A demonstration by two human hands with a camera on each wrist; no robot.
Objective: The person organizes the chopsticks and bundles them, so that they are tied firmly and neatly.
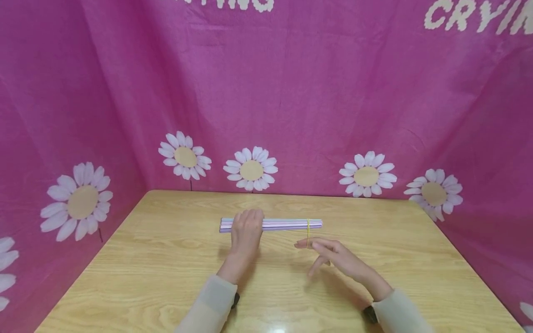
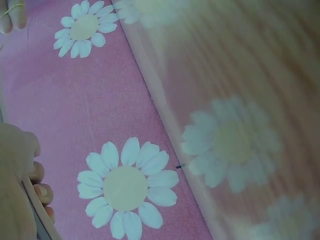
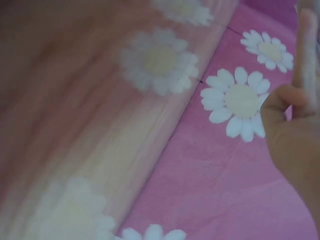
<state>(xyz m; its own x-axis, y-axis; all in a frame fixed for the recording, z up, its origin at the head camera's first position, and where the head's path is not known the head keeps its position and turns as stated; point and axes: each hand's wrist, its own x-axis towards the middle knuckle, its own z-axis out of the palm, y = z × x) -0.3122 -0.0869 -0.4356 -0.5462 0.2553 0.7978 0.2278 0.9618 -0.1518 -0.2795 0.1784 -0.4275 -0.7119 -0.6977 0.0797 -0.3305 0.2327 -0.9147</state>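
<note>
Your left hand (image 1: 246, 230) is wrapped round a bundle of thin, straight sticks in pale blue, white and purple (image 1: 287, 225). Its fingers are curled tight over the left part of the bundle, and a bit of the sticks pokes out past that hand. The bundle lies side to side, in line with the far edge of the light brown wooden table (image 1: 158, 259). It is nearer to that far edge than to the near one, and about halfway between the left and right edges. You cannot tell from here if it touches the wood.

A thin, stretchy yellow band (image 1: 308, 235) goes round the bundle close to its right end. It is pulled down, toward the near edge, to your right hand (image 1: 337, 255). That hand is spread out, with its fingers long and loose and not squeezing anything. The band is looped over its fingers, and your left wrist view shows it round two of them.

You have pale grey sleeves (image 1: 210, 303) on both arms. A bright pink cloth (image 1: 316, 92) hangs behind the far edge and beside the left and right edges. It has big white daisies with yellow middles (image 1: 251, 170) and white letters (image 1: 455, 15) up high.
</note>
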